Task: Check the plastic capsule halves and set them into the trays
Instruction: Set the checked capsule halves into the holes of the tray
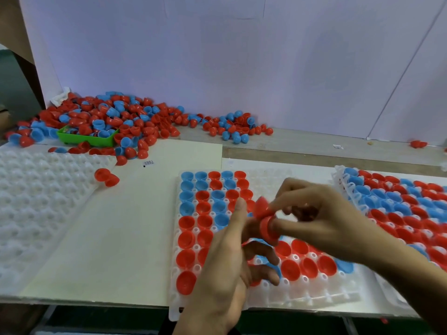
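Observation:
Both hands meet over the white tray (302,299) in front of me, which holds several red and blue capsule halves. My right hand (321,218) pinches a red capsule half (268,228) and another red half (261,207) sits just above it at the fingertips. My left hand (232,257) comes up from below with its thumb raised, fingers curled toward the same red halves. Whether the left fingers grip one is partly hidden. A big loose pile of red and blue halves (116,119) lies at the back left.
An unfilled white tray (36,201) lies at the left, with two red halves (106,177) beside it. A filled tray (406,204) sits at the right. A green bin (84,139) is buried in the pile. A white wall panel stands behind.

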